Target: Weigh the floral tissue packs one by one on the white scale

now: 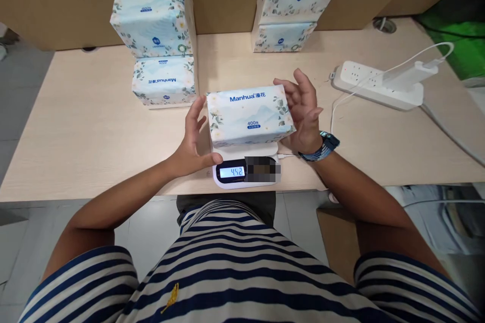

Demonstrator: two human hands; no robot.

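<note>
A pale blue Manhua tissue pack [250, 115] lies on a small white digital scale [246, 167] at the table's front edge; the lit display shows digits. My left hand [194, 137] is open beside the pack's left end, fingers spread, barely apart from it. My right hand [303, 107] is open at the pack's right end, palm facing it, with a watch on the wrist. Neither hand grips the pack.
A stack of tissue packs [157, 30] stands at the back left, another stack [295, 2] at the back middle. A white power strip [373, 83] with a plugged charger and cables lies at the right. A cardboard box [337, 242] sits on the floor.
</note>
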